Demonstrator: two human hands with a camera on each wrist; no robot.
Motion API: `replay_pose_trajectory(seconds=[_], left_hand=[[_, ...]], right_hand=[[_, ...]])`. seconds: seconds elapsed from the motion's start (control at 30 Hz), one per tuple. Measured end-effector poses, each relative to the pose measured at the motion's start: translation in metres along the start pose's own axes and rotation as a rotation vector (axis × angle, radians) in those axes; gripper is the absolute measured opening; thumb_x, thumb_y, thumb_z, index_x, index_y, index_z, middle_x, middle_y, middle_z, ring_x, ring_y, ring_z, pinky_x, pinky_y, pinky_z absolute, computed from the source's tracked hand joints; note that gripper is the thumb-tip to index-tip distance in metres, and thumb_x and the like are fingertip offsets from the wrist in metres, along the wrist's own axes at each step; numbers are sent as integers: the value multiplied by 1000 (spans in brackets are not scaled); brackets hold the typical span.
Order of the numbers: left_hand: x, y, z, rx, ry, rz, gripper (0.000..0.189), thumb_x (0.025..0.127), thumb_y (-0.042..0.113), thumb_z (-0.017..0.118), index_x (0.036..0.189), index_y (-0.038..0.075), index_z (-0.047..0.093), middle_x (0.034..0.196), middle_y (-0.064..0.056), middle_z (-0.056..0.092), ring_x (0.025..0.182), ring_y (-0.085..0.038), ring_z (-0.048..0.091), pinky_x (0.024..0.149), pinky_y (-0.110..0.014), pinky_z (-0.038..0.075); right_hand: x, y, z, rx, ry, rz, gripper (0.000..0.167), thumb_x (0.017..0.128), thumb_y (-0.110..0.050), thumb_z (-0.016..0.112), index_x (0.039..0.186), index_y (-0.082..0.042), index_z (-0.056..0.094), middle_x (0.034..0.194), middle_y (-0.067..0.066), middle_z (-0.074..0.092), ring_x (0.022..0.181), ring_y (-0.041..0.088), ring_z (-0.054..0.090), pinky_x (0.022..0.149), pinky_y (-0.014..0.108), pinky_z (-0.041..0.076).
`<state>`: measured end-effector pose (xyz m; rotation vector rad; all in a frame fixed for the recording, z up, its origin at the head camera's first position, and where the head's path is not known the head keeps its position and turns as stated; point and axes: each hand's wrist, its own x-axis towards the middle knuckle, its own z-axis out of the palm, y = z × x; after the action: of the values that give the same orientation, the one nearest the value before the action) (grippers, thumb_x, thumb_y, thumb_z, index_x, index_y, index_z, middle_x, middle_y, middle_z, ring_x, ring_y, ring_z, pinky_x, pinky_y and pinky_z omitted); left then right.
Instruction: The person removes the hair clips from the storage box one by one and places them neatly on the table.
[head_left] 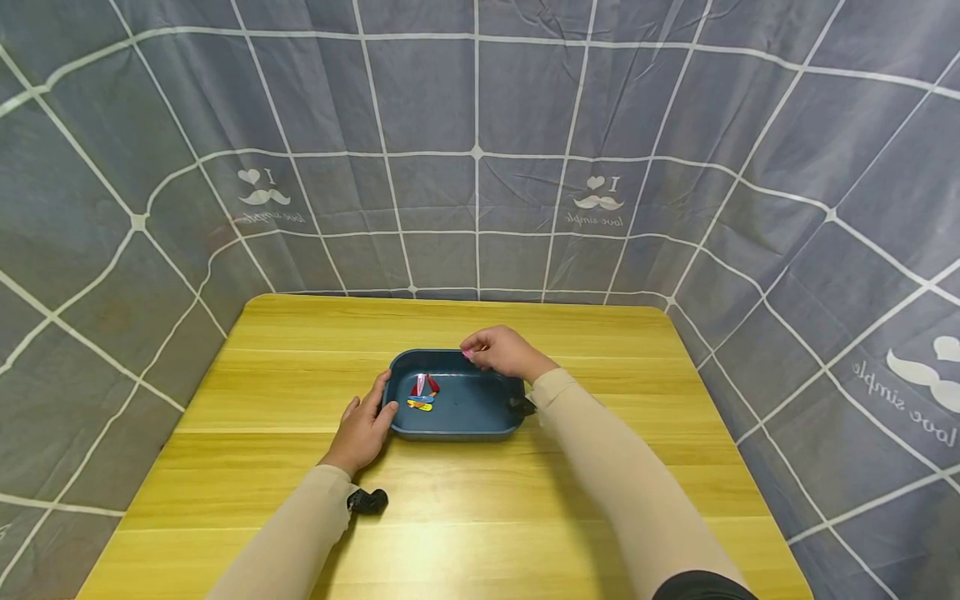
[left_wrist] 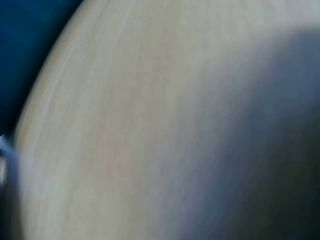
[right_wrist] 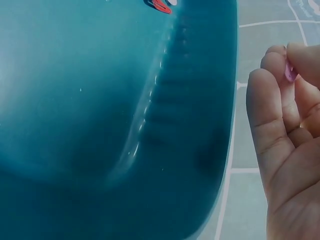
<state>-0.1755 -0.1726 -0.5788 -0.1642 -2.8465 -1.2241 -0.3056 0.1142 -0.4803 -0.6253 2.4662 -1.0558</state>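
A dark teal plastic basin (head_left: 480, 408) stands on the table. In its left part lies a small heap of hair clips (head_left: 422, 396) in red, pink, blue and yellow. My right hand (head_left: 506, 352) is over the basin's far rim and pinches a small pink hair clip (right_wrist: 290, 73) between thumb and fingertips, most of it hidden by them. At the basin's left side my left hand (head_left: 363, 429) rests with its fingers along the rim and its thumb at the edge. A red clip (right_wrist: 161, 6) shows at the top of the right wrist view.
The wooden table (head_left: 315, 333) runs around the basin on all sides. A grey curtain (head_left: 435, 100) with white lines hangs behind it and along both sides. Black wrist cameras (head_left: 367, 502) sit at the sleeves. The left wrist view is blurred.
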Motion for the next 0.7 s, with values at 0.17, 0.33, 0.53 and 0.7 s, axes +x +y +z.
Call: replay_pose_trajectory(seconds=[0.17, 0.33, 0.53, 0.7], left_hand=[[0, -1, 0, 0, -12, -7, 62, 113, 31, 43, 170, 21, 19, 166, -19, 41, 151, -45, 44, 131, -64, 6], [1, 0, -1, -4, -19, -10, 62, 113, 32, 43, 170, 22, 19, 167, -19, 40, 151, -45, 44, 131, -63, 5], [1, 0, -1, -3, -18, -8, 62, 113, 31, 43, 170, 21, 19, 166, -19, 41, 151, -45, 44, 131, -63, 5], [2, -1, 0, -2, -18, -13, 62, 113, 31, 44, 170, 22, 19, 166, -19, 41, 151, -45, 43, 131, -63, 5]], right_hand=[[-4, 5, -3, 6, 29, 0, 33, 100, -8, 67, 132, -8, 73, 114, 11, 75, 87, 18, 70, 81, 29, 63], [-6, 8, -5, 47, 30, 10, 35, 99, -7, 67, 133, -5, 72, 116, 12, 73, 90, 22, 73, 84, 32, 64], [-9, 9, -6, 73, 40, 20, 33, 98, -4, 68, 131, -6, 73, 108, 11, 72, 92, 29, 74, 83, 33, 65], [-11, 9, -7, 74, 48, 18, 33, 97, -3, 68, 130, -5, 73, 105, 10, 72, 85, 19, 70, 82, 31, 65]])
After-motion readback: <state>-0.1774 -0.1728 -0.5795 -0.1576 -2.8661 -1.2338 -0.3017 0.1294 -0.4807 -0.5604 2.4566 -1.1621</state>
